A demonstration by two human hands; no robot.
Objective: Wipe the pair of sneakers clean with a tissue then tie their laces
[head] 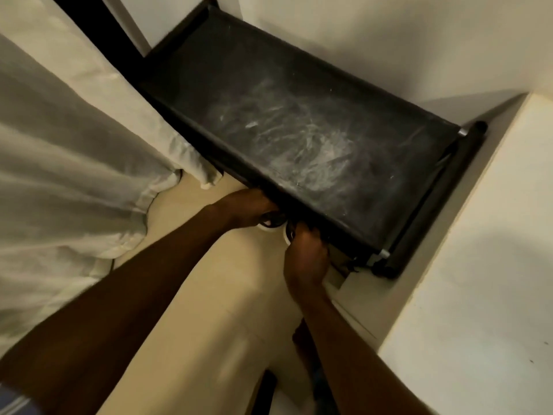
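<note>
Sneakers (273, 224) are what we reach for, yet they are the smallest things we can make out, so we come to them last. Largest is the pale curtain (59, 163), hanging in folds well to the left of our fingers and pooling on the cream floor (191, 295) beneath both forearms. Next is the black shoe rack (299, 121), its dusty top shelf smeared with whitish streaks, stretching away above and to the right of our fingers, with a metal joint showing at each near corner. White walls (359, 40) close in behind it, and a pale ledge (478, 265) stands to the right of our right hand. Our left hand (242, 209) reaches under the front edge of the rack, fingers curled down around the dark collar of one sneaker, whose white sole shows just below the fingertips. Our right hand (305, 256) is just beside it, to the right and nearer to us, fingers bent forward into the shadow under the shelf, seemingly gripping the second sneaker, of which only a sliver of white sole and dark upper shows at the knuckles; the blur and shadow keep us from being sure of that grip. Both shoes sit at the foot of the rack, mostly hidden beneath its top shelf, touching or nearly touching each other between our two hands.
</note>
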